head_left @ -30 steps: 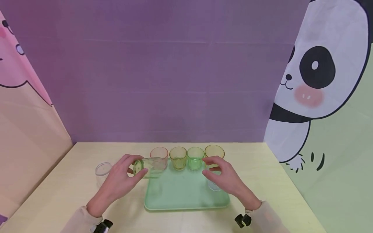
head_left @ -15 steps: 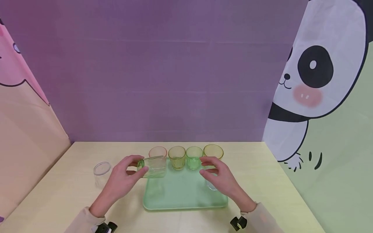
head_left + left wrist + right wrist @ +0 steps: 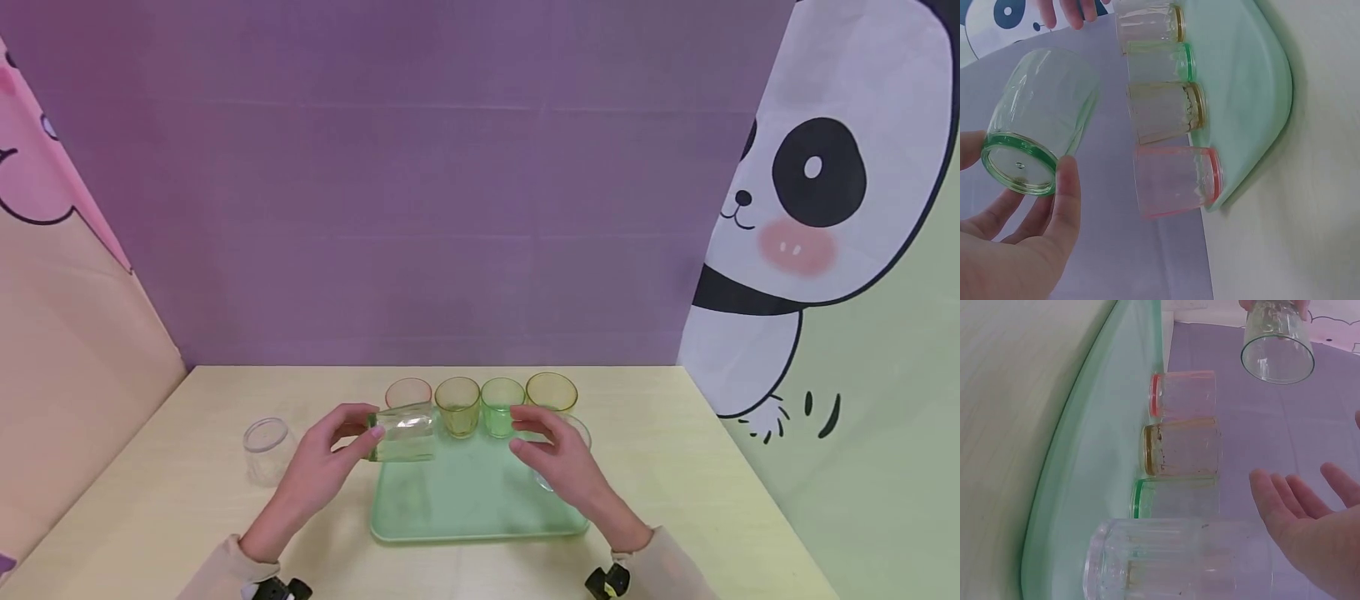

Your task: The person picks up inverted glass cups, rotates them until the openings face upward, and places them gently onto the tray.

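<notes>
My left hand (image 3: pixel 318 462) pinches the base end of a pale green glass (image 3: pixel 408 435) between thumb and fingers. The glass lies on its side in the air above the tray's left part, mouth toward the right. In the left wrist view its thick green base (image 3: pixel 1021 164) faces me. My right hand (image 3: pixel 566 467) hovers over the tray's right side, fingers loosely bent and holding nothing. Behind it, partly hidden, stands a clear glass (image 3: pixel 1172 562). Along the tray's back stand a pink-rimmed glass (image 3: pixel 408 390), an amber glass (image 3: pixel 457 408), a green glass (image 3: pixel 502 408) and a yellow glass (image 3: pixel 551 390).
A light green tray (image 3: pixel 480 508) lies on the pale wooden table (image 3: pixel 150 517). To its left, behind my left hand, stands another clear glass (image 3: pixel 266 450). A purple backdrop (image 3: pixel 450 208) rises at the table's back, with printed panels on both sides.
My left hand has moved slightly right with the green glass, which has turned so its base faces away from the head camera. My right hand has shifted slightly left.
</notes>
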{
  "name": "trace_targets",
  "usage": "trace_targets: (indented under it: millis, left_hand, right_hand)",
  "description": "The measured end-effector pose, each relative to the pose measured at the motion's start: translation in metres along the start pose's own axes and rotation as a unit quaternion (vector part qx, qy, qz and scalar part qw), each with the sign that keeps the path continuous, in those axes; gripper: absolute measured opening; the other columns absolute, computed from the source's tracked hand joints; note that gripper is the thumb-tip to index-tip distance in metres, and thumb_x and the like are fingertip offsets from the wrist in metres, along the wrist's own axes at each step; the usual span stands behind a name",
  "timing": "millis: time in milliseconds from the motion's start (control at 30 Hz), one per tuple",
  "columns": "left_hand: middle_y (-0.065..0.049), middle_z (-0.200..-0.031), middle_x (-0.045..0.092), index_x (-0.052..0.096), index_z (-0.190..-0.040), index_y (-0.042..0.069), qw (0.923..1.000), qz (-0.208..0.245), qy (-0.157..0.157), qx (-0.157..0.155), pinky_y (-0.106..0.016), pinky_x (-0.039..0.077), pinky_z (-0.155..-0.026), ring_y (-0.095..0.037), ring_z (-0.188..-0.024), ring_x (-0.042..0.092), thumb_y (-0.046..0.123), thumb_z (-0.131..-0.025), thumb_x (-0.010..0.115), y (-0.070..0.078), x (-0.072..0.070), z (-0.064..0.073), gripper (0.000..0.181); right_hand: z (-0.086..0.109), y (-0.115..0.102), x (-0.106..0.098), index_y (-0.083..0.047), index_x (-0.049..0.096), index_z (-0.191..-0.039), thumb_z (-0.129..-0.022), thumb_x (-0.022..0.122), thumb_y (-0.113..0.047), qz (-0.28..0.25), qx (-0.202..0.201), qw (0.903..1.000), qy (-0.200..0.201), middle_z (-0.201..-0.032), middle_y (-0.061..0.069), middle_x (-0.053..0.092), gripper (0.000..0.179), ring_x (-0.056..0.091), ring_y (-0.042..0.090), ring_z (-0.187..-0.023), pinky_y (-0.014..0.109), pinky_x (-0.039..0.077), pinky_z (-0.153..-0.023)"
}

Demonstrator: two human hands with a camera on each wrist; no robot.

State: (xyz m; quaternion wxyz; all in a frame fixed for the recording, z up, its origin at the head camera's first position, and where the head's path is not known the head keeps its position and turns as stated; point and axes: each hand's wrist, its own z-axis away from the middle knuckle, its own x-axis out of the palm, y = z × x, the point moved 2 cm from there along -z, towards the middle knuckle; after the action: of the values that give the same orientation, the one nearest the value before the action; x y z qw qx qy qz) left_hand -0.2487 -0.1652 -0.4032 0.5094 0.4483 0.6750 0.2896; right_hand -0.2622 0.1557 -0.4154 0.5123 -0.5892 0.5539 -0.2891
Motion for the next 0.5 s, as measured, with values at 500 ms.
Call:
trace_targets:
  millis: [500]
  left_hand:
    - [-0.011, -0.107, 0.067, 0.064, -0.124, 0.001, 0.9953, 0.094, -0.021, 0.007, -0.03, 0.058, -0.078, -0.011, -0.093, 0.065, 0.014, -0.099, 0.066, 0.0, 0.011, 0.005, 0.028]
  right_hand:
    - [0.001, 0.003, 0.009, 0.007, 0.052, -0.139, -0.095, 0.069, -0.007, -0.021, -0.01, 0.9995, -0.023, -0.141, 0.022, 0.055, 0.05, 0.05, 0.047, -0.13, 0.032, 0.051, -0.101]
